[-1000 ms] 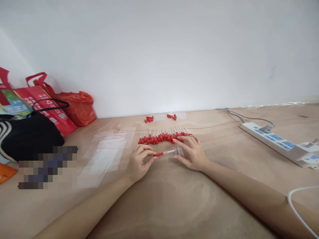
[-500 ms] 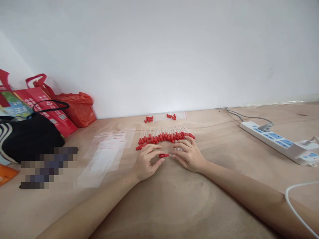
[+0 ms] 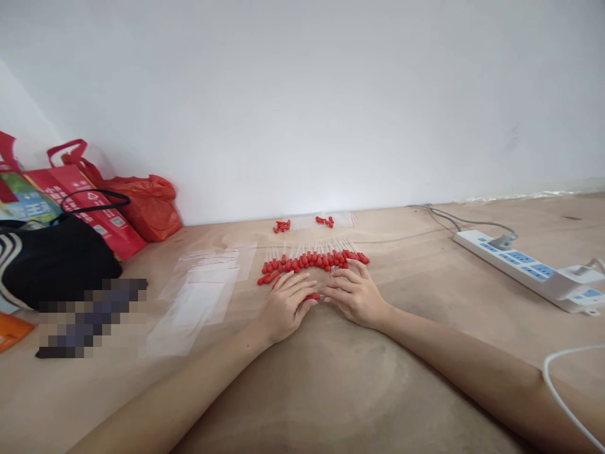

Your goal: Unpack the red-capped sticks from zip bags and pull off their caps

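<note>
Between my two hands lies a glass dropper with a red rubber bulb, held sideways. My left hand pinches the bulb between thumb and fingers and covers part of it. My right hand is closed on the clear tube end, mostly hidden by the fingers. Just beyond the hands, a row of droppers lies on the table, red bulbs toward me and clear tubes pointing away. A few more red bulbs rest at the row's left end, close to my left fingertips.
Clear zip bags lie left of my hands. Toward the wall are loose red bulbs and another bag. A power strip sits right, with a white cable over my forearm. Shopping bags and a black bag stand left.
My left hand has moved slightly right, and its thumb and fingers have closed over the red bulb, which showed in the open before. My right hand has hardly moved.
</note>
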Motion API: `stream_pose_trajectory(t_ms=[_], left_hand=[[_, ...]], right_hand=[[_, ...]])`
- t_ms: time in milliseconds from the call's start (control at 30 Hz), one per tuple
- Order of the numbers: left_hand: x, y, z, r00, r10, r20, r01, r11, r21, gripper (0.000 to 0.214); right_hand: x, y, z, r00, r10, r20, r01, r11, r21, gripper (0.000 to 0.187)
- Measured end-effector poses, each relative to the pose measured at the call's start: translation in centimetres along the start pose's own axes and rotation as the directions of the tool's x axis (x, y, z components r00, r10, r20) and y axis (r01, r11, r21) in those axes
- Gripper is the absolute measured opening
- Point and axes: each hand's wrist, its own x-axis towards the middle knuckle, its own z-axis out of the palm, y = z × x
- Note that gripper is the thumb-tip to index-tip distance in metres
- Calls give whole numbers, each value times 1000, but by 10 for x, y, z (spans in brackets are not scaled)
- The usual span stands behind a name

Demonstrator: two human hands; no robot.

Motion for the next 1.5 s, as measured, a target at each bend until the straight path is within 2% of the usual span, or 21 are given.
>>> stream_pose_trajectory(t_ms=[367, 700, 767, 867, 1000, 1100, 1200, 1300, 1367, 1500], left_hand=[[-5, 1, -5, 999, 30, 44, -29, 999, -21, 19], [-10, 0, -9, 995, -7, 95, 14, 997, -73, 21], [-16, -7, -14, 995, -52, 85, 58, 997, -59, 23], [-27, -19, -24, 989, -148, -1, 148, 988, -33, 23], [-33, -30, -30, 950, -269, -155, 268, 963, -28, 21], [-31, -39, -29, 875, -419, -241, 433, 902, 4, 25], [-28, -49, -27, 812, -538, -225, 549, 836, -16, 28], [-27, -54, -25, 774, -603, -195, 600, 796, -78, 27], [-26, -54, -24, 770, -611, -183, 604, 791, -97, 25], [-23, -50, -24, 801, -584, -132, 581, 811, -66, 23]], right_hand=[[-2, -1, -8, 998, -30, 55, 31, 999, -14, 12], [-3, 1, -11, 998, -33, 57, 32, 999, 20, 14], [-7, 7, -15, 999, 20, 44, -20, 1000, 10, 18], [-13, 16, -19, 981, 192, 30, -191, 981, -24, 22], [-14, 18, -13, 962, 264, 64, -266, 964, 20, 23], [-14, 18, -9, 944, 322, 78, -325, 946, 24, 27], [-17, 21, -9, 916, 389, 94, -391, 920, -3, 28], [-20, 25, -10, 884, 457, 100, -456, 889, -34, 18], [-21, 26, -9, 865, 490, 106, -487, 871, -55, 12], [-21, 25, -5, 849, 512, 132, -509, 859, -55, 12]])
